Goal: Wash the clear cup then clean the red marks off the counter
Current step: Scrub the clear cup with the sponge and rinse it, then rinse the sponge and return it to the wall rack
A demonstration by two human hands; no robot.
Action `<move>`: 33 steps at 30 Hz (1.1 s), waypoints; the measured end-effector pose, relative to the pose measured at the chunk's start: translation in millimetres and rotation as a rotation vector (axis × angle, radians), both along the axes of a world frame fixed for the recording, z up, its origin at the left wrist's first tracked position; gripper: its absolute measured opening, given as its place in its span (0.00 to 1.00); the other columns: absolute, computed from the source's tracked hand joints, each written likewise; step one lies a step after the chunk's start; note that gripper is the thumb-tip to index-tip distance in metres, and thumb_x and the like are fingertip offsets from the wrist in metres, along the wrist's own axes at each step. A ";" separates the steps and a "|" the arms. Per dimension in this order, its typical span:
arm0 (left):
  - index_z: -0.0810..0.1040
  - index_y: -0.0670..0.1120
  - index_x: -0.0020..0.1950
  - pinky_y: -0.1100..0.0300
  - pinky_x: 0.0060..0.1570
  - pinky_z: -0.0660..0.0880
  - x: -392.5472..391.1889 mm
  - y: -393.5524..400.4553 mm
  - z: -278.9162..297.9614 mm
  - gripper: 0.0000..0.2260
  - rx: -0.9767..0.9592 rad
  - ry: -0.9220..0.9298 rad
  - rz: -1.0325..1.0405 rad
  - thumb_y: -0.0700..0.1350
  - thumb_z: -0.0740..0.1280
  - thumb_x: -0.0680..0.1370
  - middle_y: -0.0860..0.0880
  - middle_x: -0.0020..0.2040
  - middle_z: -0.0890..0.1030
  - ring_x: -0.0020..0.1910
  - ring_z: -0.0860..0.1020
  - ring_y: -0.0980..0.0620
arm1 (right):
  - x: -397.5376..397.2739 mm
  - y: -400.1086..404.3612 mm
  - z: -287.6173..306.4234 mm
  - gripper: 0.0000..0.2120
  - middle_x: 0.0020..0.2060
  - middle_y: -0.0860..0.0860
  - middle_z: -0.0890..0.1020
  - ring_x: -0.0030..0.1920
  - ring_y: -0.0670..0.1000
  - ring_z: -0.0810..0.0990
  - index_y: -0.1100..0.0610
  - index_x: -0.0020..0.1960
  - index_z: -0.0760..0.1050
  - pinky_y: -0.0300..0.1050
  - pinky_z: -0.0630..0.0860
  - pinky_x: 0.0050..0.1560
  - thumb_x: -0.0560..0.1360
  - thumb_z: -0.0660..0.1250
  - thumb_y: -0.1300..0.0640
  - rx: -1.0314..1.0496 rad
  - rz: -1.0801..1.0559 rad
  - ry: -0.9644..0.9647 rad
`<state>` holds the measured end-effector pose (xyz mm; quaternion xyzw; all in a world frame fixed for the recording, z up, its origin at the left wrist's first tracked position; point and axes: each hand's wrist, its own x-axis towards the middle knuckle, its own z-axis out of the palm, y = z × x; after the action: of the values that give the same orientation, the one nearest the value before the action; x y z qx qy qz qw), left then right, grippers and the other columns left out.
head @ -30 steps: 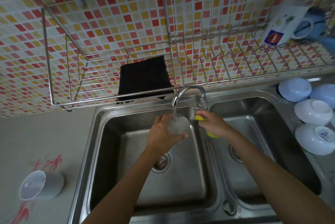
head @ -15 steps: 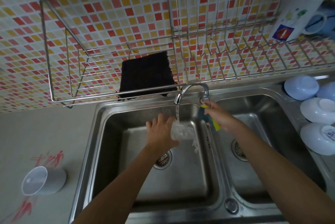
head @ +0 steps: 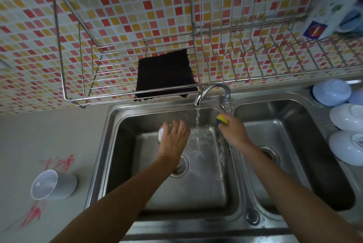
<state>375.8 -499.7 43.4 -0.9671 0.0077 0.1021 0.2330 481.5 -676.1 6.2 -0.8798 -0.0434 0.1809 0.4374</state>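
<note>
While water runs mid-frame, left hand [head: 172, 140] grip wraps clear cup [head: 161, 134] near left basin's [head: 117, 124] far wall; right hand [head: 233, 132] grip pinches sponge [head: 222, 119] at the divider; basin floor open.

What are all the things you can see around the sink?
Sink: one, steel, two basins, in the middle.
Tap: one, silver, behind the sink, water running into the left basin.
Clear cup: one, see-through, in the left basin, left of the stream.
Sponge: one, yellow and dark, near the tap base.
Grey cup: one, lying on its side on the counter at left.
Red marks: several smears, on the counter around the grey cup.
Rack: one, silver wire, on the tiled wall.
Cloth: one, black, on the rack.
Bowls: at least four, pale, upside down, right of the sink.
Left hand: grip on the clear cup.
Right hand: grip on the sponge.
</note>
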 end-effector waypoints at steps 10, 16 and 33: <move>0.61 0.45 0.73 0.44 0.66 0.65 -51.8 22.9 -1.7 0.29 -0.077 -0.055 0.006 0.38 0.67 0.74 0.41 0.69 0.65 0.69 0.66 0.40 | -45.2 10.4 -7.0 0.15 0.55 0.57 0.83 0.55 0.58 0.81 0.55 0.57 0.82 0.43 0.75 0.56 0.74 0.64 0.65 -0.199 0.107 -0.108; 0.68 0.48 0.70 0.41 0.64 0.65 -81.8 39.8 2.6 0.36 -0.106 -0.177 0.002 0.38 0.76 0.65 0.42 0.64 0.70 0.64 0.70 0.41 | -73.2 23.7 31.3 0.15 0.53 0.54 0.84 0.52 0.56 0.81 0.52 0.58 0.81 0.39 0.70 0.46 0.73 0.68 0.59 -0.162 0.226 -0.226; 0.64 0.61 0.73 0.38 0.71 0.60 -174.3 140.4 56.3 0.38 -0.838 -0.624 0.479 0.67 0.73 0.66 0.54 0.70 0.72 0.69 0.70 0.49 | -84.2 213.5 226.7 0.10 0.47 0.49 0.75 0.44 0.46 0.74 0.53 0.47 0.70 0.31 0.66 0.39 0.72 0.72 0.59 0.209 0.263 -0.662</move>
<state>201.5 -359.3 99.7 -0.9359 -0.2410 -0.1501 -0.2084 397.2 -462.6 232.9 -0.8282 -0.3135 -0.0644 0.4600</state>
